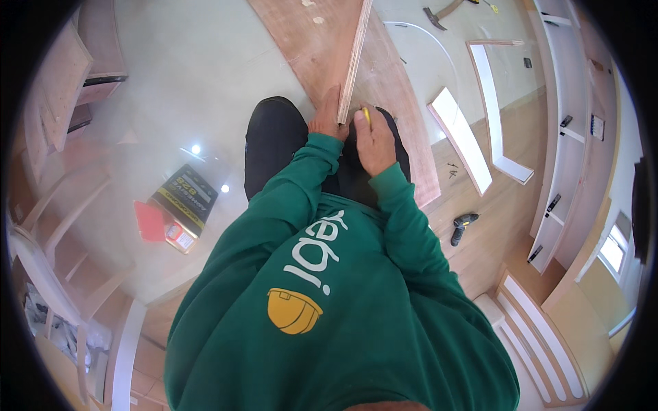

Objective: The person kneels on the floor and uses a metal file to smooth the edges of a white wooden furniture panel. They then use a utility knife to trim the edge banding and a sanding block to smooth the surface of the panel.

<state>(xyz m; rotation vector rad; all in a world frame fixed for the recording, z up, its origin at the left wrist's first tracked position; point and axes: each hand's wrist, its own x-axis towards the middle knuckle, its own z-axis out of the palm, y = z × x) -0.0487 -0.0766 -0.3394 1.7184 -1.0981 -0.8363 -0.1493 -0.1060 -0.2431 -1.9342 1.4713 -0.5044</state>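
Observation:
I look straight down over my green sweatshirt. My left hand (327, 118) presses its fingers against the near end of a narrow wooden strip (355, 58) that stands on edge on a large plywood sheet (308, 34). My right hand (373, 140) sits just right of the strip's end and grips a yellow pencil (366, 115), its tip near the sheet. Both hands almost touch each other. My dark trousered knees show under the arms, on the near edge of the sheet.
A black and yellow can with a red lid (179, 205) lies on the pale floor at left. A cordless drill (462, 226), white boards (460, 137) and a hammer (439, 15) lie at right. White shelving (572, 130) stands far right, wooden frames far left.

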